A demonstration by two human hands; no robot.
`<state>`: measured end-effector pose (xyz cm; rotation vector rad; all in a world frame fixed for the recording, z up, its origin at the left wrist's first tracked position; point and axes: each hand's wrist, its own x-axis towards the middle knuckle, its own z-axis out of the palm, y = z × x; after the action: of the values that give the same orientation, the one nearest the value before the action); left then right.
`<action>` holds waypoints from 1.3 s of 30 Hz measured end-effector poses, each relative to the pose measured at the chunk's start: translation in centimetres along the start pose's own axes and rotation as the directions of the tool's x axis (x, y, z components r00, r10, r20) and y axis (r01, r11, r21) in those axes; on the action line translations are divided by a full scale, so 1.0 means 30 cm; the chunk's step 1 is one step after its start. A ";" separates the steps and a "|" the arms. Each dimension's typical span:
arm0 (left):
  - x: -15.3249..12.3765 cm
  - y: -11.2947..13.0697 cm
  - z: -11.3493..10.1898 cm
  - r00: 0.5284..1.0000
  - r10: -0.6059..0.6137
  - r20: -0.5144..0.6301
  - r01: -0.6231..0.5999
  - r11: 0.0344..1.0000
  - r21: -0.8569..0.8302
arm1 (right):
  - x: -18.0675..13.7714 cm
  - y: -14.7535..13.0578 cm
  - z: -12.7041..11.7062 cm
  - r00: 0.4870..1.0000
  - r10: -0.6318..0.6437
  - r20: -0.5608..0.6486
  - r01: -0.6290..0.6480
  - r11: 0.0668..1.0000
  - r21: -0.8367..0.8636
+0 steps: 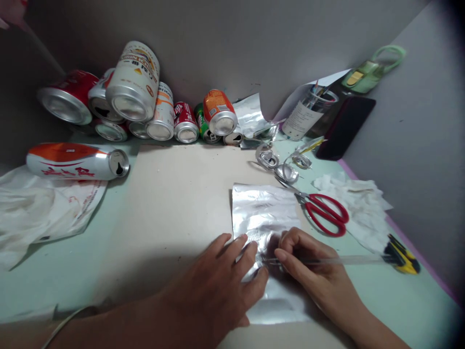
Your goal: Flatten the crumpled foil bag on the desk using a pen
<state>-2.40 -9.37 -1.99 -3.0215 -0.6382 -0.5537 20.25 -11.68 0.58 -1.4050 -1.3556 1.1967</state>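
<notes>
A sheet of silvery aluminium [267, 208], creased across its surface, lies on a pale board [174, 194]. My left hand [221, 276] rests on the sheet's left part with its fingers spread, pressing it flat. Just right of those fingertips, my right hand [316, 266] is closed in a pinch on a long, thin, clear stick [358, 260]. Its narrow end touches or hovers over the sheet; which one, I cannot tell. Red-handled scissors [323, 213] lie beyond my right hand, blades pointing away to the left.
Several drink cans [136, 82] are stacked along the back wall. Another can [76, 161] lies on a plastic bag [54, 208] at left. Cut can ends [269, 157], crumpled tissue [356, 198], a yellow-black cutter [403, 254], a pen cup [305, 116] and a phone [347, 127] occupy the right.
</notes>
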 end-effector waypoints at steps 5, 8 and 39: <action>0.003 -0.002 -0.002 1.000 0.003 -0.030 -0.003 1.000 -0.006 | -0.005 0.010 -0.002 1.000 0.003 0.013 -0.004 0.999 0.043; 0.003 -0.002 -0.003 1.000 0.007 -0.012 -0.007 1.000 -0.001 | -0.007 0.007 -0.001 1.000 0.009 0.004 -0.009 0.999 0.039; 0.000 -0.003 0.002 0.999 0.024 -0.047 -0.023 0.999 0.033 | 0.002 0.004 0.000 0.998 -0.031 0.047 0.031 0.999 -0.003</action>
<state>-2.41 -9.28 -2.06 -2.9724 -0.6023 -0.6058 20.27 -11.64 0.45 -1.3614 -1.4081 1.2137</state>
